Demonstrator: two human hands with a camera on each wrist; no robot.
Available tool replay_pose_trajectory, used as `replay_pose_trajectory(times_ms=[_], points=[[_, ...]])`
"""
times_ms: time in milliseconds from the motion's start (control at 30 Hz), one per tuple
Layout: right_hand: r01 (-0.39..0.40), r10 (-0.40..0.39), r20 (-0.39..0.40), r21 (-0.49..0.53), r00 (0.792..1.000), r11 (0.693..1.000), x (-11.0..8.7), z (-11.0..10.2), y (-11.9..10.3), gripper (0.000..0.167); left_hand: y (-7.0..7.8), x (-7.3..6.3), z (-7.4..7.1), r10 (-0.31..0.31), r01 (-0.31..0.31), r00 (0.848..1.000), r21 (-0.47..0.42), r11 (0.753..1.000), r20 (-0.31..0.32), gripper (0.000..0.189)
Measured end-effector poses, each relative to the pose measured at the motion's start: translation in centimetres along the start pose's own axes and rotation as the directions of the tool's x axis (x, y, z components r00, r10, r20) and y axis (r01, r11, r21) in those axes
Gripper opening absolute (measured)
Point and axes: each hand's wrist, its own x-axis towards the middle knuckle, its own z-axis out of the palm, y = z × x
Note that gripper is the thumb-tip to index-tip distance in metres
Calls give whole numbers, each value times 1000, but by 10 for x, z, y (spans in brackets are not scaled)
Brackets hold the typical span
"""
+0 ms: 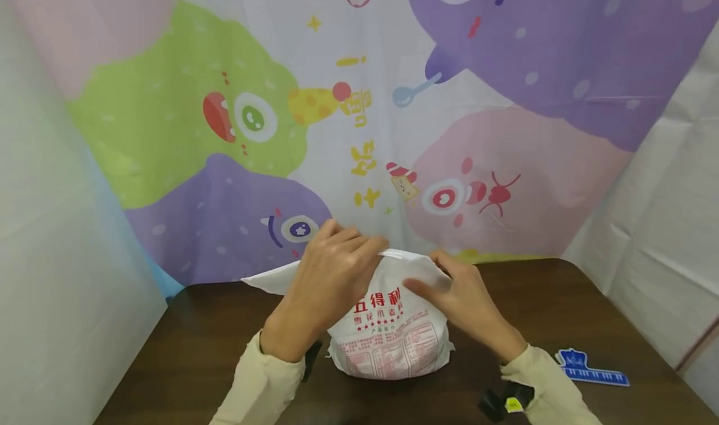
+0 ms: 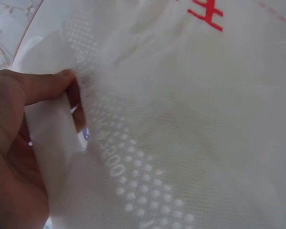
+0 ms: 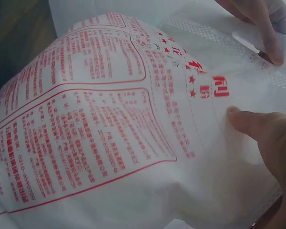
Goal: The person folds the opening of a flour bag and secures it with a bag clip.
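Note:
A white flour bag (image 1: 393, 344) with red print stands upright on the table, its top pulled out flat to the left. My left hand (image 1: 334, 269) grips the bag's top strip. In the left wrist view, thumb and fingers (image 2: 47, 86) pinch that strip at the handle slot, beside a band of embossed dots. At the bag's upper right edge, my right hand (image 1: 469, 294) holds the plastic with the thumb on the printed front. Its other fingers go behind the bag, mostly hidden; the right wrist view shows the thumb (image 3: 248, 121) pressed beside the red characters.
A blue and white piano-key ruler or clip (image 1: 592, 369) lies on the dark brown table (image 1: 180, 362) at the right. Behind the table hangs a cartoon-monster curtain (image 1: 382, 125), with white cloth (image 1: 50, 213) on both sides.

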Motion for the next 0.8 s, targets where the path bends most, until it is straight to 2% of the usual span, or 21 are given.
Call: replay_pose_trajectory(times_ms=[167, 300, 467, 633, 800], points=[[37, -37, -3, -12, 999, 999, 0, 2, -2, 22, 1, -11, 2, 52, -51, 996, 15, 999, -76, 10], [65, -65, -8, -45, 998, 997, 0, 2, -3, 20, -2, -17, 4, 40, -42, 994, -13, 999, -104, 9], [102, -102, -2, -57, 995, 993, -6, -2, 2, 13, -8, -19, 4, -37, 32, 998, -94, 995, -53, 11], [104, -105, -16, -58, 994, 993, -19, -11, 15, 24, -12, -21, 3, -101, 100, 995, -160, 982, 2, 13], [137, -142, -49, -103, 989, 985, -27, -18, 26, 28, -14, -27, 4, -126, 125, 992, -168, 978, 4, 15]])
